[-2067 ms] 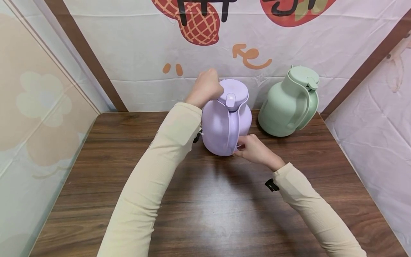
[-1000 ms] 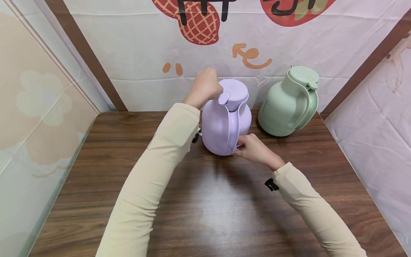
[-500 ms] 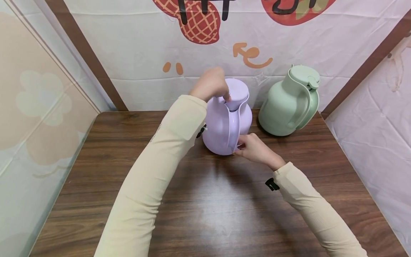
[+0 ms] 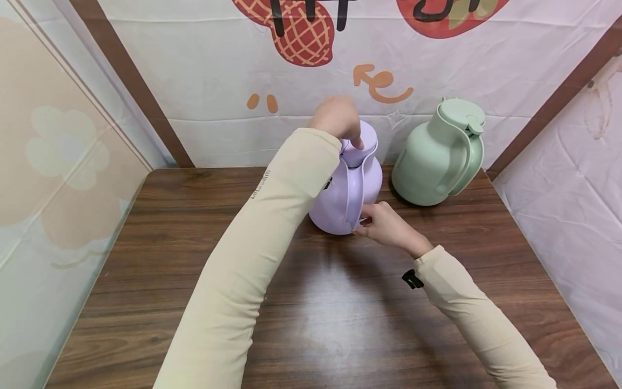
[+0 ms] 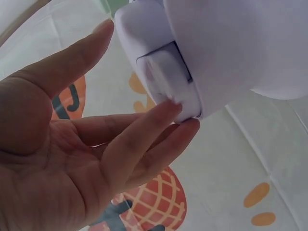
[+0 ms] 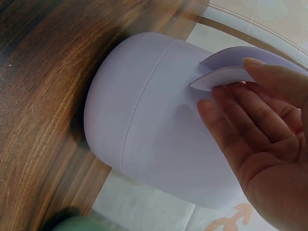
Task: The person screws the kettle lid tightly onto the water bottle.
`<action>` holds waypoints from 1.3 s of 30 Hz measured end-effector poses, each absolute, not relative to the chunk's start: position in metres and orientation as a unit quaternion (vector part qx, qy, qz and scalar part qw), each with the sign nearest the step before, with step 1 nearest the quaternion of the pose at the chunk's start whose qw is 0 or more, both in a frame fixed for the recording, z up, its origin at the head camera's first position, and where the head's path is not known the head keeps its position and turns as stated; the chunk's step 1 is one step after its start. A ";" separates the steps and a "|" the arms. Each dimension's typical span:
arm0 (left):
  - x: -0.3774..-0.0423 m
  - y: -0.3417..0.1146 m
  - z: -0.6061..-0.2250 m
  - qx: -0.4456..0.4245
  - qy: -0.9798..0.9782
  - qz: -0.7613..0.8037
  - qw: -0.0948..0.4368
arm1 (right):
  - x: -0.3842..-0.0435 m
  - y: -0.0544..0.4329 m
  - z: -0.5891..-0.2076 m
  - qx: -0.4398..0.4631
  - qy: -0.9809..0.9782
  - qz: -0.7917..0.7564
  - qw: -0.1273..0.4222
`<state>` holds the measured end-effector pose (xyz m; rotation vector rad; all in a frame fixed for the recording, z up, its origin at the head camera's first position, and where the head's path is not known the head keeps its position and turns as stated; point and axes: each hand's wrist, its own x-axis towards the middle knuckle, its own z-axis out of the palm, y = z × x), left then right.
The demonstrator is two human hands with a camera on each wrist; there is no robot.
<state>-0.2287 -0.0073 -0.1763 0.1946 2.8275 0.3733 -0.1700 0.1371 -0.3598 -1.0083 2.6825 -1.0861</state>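
Observation:
A lilac thermos jug (image 4: 330, 208) stands upright on the wooden table, its handle facing me. My left hand (image 4: 337, 119) is over its lid (image 4: 368, 136). In the left wrist view, the left fingers (image 5: 166, 113) reach one side of the lid, at a small tab (image 5: 168, 72), one fingertip blurred. The left thumb (image 5: 98, 38) lies apart, close to the lid's other edge. My right hand (image 4: 384, 227) holds the lower end of the handle (image 6: 221, 77), thumb on its outer side and fingertips beneath. From the head, the left hand and sleeve hide part of the lid and body.
A pale green thermos jug (image 4: 423, 167) stands to the right of the lilac one, near the back edge. A white printed cloth (image 4: 204, 81) hangs behind the brown wood-grain table (image 4: 340, 324). Cloths also flank both sides.
The lid tab swung from pointing at me to the left, then my left hand covered it. That hand has moved right across the lid. The right hand and the jug have stayed put.

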 end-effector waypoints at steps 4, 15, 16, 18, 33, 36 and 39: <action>-0.227 -0.005 -0.181 0.050 0.980 0.147 0.122 | -0.170 0.137 -0.359 -0.325 0.876 -0.354 0.041; -0.238 -0.013 -0.179 0.083 0.976 0.125 0.158 | -0.170 0.136 -0.360 -0.325 0.875 -0.357 0.045; -0.239 -0.014 -0.179 0.083 0.975 0.128 0.161 | -0.170 0.136 -0.359 -0.325 0.875 -0.357 0.045; -0.238 -0.016 -0.178 0.078 0.973 0.138 0.165 | -0.170 0.136 -0.359 -0.324 0.875 -0.356 0.045; -0.229 0.005 -0.172 0.045 0.985 0.116 0.121 | -0.171 0.137 -0.360 -0.321 0.875 -0.359 0.047; -0.229 0.007 -0.175 0.043 0.986 0.112 0.115 | -0.172 0.137 -0.361 -0.323 0.873 -0.362 0.047; -0.229 0.006 -0.178 0.045 0.987 0.107 0.109 | -0.172 0.137 -0.361 -0.323 0.873 -0.362 0.046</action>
